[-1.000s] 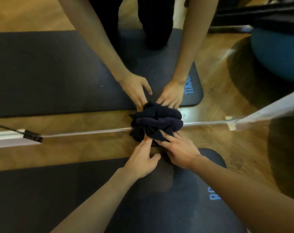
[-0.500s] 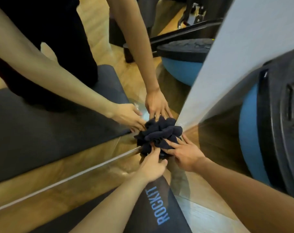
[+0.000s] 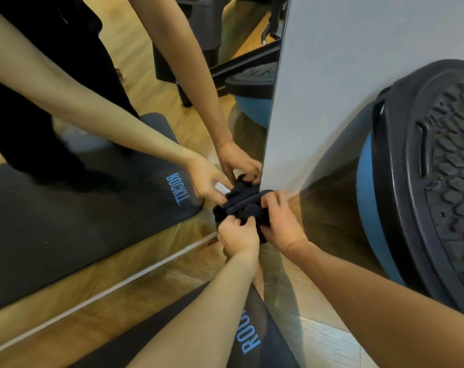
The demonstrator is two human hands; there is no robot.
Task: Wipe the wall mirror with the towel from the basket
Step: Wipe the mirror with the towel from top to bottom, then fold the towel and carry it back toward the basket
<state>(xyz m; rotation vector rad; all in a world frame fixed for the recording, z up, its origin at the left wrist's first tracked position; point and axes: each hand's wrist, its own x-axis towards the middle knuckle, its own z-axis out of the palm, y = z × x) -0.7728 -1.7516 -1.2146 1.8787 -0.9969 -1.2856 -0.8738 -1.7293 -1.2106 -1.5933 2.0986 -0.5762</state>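
- Both hands press a bunched dark towel (image 3: pixel 248 208) against the bottom right corner of the mirror (image 3: pixel 92 235), where glass meets floor (image 3: pixel 318 333) and wall (image 3: pixel 358 75).
- The left hand (image 3: pixel 237 236) holds the towel from below, its fingers (image 3: pixel 248 223) curled closed into the folds.
- The right hand (image 3: pixel 280 223) clamps the towel from the right, its fingers (image 3: pixel 269 201) bent over the top of the bundle.
- The mirror reflects both arms, the hands and the towel, meeting the real ones at the glass.
- A dark mat (image 3: pixel 254 338) with blue lettering lies on the floor under the forearms, its end near the mirror's bottom edge.
- A blue-and-black balance trainer (image 3: pixel 425 181) stands at right, near the wall and well apart from the towel.
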